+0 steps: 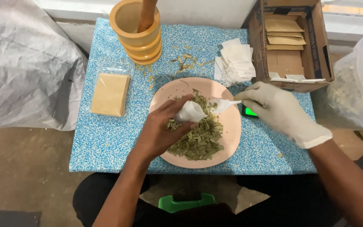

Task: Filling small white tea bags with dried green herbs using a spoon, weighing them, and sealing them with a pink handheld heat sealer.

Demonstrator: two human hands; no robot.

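My left hand [160, 130] pinched a white pouch [189, 112] above the plate [232, 126] of dried leaves [198, 138]; my gloved right hand [280, 111], at 3 o'clock, gripped a white spoon [223, 105].

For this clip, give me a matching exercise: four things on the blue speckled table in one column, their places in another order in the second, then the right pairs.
Things:
1. wooden mortar with pestle
2. stack of tan square sheets in clear wrap
3. pile of white empty paper sachets
4. dried green leaves

Places:
A. on the round pink plate
B. far left corner of the table
C. beside the open cardboard box
D. left of the plate, near the table's left edge

Pairs: 1-B, 2-D, 3-C, 4-A
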